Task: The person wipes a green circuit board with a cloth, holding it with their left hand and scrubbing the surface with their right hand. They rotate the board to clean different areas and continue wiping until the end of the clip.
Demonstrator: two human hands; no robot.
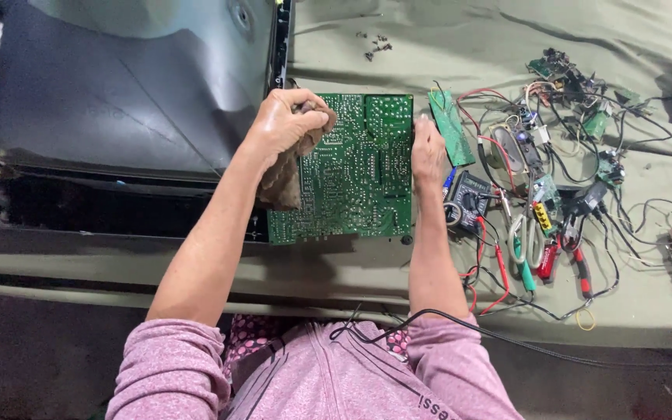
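The person's left hand (pixel 283 124) is closed around a crumpled brown rag (pixel 285 175), pressing it against the upper left corner of a large green circuit board (pixel 351 175). The board lies solder side up on the olive cloth-covered workbench (pixel 445 47), just right of a dark grey television rear housing (pixel 126 85). The right hand (pixel 428 152) rests along the board's right edge with fingers nearly flat and together, steadying it; whether the fingertips curl under the rim cannot be told from this angle.

Just beside that hand lies a narrow green board strip (pixel 451 126). Further right sit a small black multimeter (pixel 468 198), white-handled scissors (pixel 524 233), red-handled pliers (pixel 573 257) and a tangle of red and black wires with small modules (pixel 577 101). A few loose screws (pixel 375 45) lie near the top of the cloth. A black cable (pixel 445 319) crosses in front of the pink sweatshirt.

The rag could snag on the sharp solder points and lift or bend a joint if dragged hard. The board's lower left corner seems to overhang a dark gap, so heavy pressure there might tip it. A slide to the right would push it into the strip and the meter.
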